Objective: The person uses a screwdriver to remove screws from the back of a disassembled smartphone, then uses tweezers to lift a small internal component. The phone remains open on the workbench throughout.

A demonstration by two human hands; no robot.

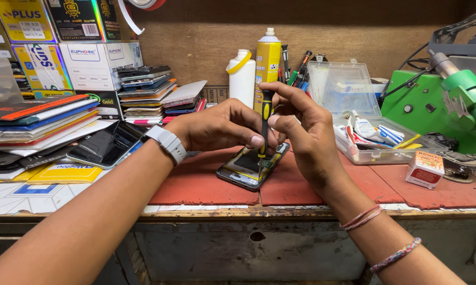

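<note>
Red rubbery matting [206,184] covers the bench at centre frame, and on it lies an opened phone [251,166], back cover off, its innards bare and tilted toward the lower left. We note the left hand [219,126] arched over the phone's upper end, fingers curled, the thumb and forefinger pinched on the lower shaft of a small screwdriver [265,124]. The right hand [301,129] pinches the black-and-yellow handle near its top between thumb and fingertips, the tool standing nearly upright with its tip down in the phone. We judge the phone light but fragile: thin frame, exposed parts, best gripped by its edges and never pressed on the open middle. The screwdriver looks stiff, slim and light, apt to slip off a tiny screw unless kept plumb. Right of centre sits a clear plastic box [375,153], lid raised behind it, holding tubes and flat packets in white, blue and yellow. A small red-and-white carton [424,170] stands beside it. A white bottle [241,76] and a yellow spray can [268,60] stand behind the hands at upper centre. Stacks of phones and cases [143,95] fill the left, and a green machine [438,105] sits at the upper right.
</note>
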